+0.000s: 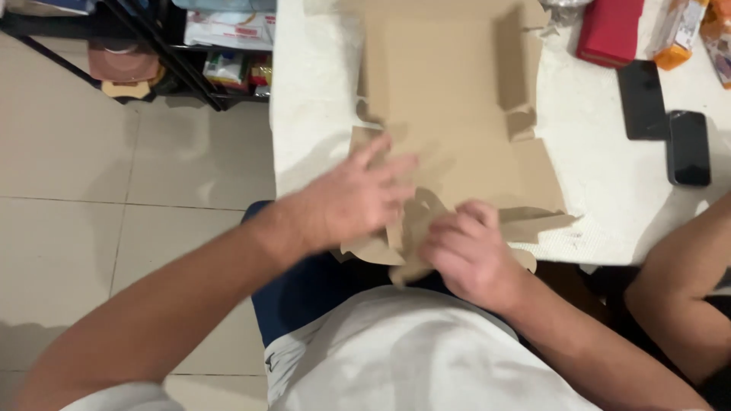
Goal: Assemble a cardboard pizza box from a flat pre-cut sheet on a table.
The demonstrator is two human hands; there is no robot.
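left hand [358, 199] lies flat and open on the flat cardboard box [457, 106] at the table [609, 190] near edge, right hand [468, 251] pinches a flap, looks light, stiff-ish, best gripped at folds.

brown cardboard box [457, 99], white table [609, 175], red pouch [609, 30]

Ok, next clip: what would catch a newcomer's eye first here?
The flat brown cardboard box blank, spread over the white table, dominates the middle. At its near edge the left hand lies flat on a flap and the right hand grips another. Two dark phones lie to the right.
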